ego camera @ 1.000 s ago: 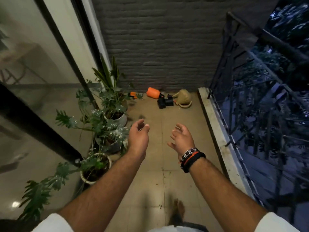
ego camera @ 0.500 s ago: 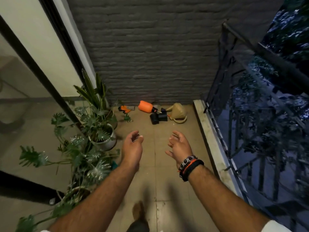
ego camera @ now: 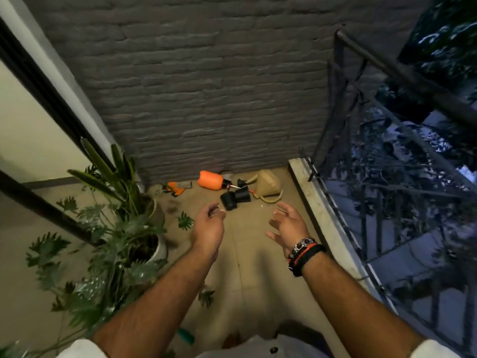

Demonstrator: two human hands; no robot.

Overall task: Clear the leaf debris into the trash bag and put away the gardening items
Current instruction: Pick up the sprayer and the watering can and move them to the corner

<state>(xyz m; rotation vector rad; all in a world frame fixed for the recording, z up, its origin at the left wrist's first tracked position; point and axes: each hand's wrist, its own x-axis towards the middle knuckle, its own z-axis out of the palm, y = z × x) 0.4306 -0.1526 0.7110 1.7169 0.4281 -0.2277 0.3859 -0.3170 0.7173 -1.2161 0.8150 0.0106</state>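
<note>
orange bottle (ego camera: pixel 210 180), black pots (ego camera: pixel 235 198) and a tan bag (ego camera: pixel 267 188) lie at the foot of the brick wall (ego camera: pixel 206 99). left hand (ego camera: pixel 207 224) and right hand (ego camera: pixel 289 226) reach toward them, loosely spread and empty. judging by this, it is the gathering step; next comes bending to grasp one.

Setting: narrow residential balcony, dim light. Evidence: tan tiled floor (ego camera: pixel 258 267) closed at the far end by a grey brick wall (ego camera: pixel 206 99); dark metal railing (ego camera: pixel 374 177) on a concrete kerb (ego camera: pixel 322 215) along the right, tree foliage beyond it. Left side: dark-framed glass door (ego camera: pixel 38 104) to an interior. Potted plants (ego camera: pixel 124 228) line that side. Gardening gear lies against the wall: orange spray bottle (ego camera: pixel 210 180), tan watering can (ego camera: pixel 267 188), black pots (ego camera: pixel 235 198), orange gloves (ego camera: pixel 175 188).
</note>
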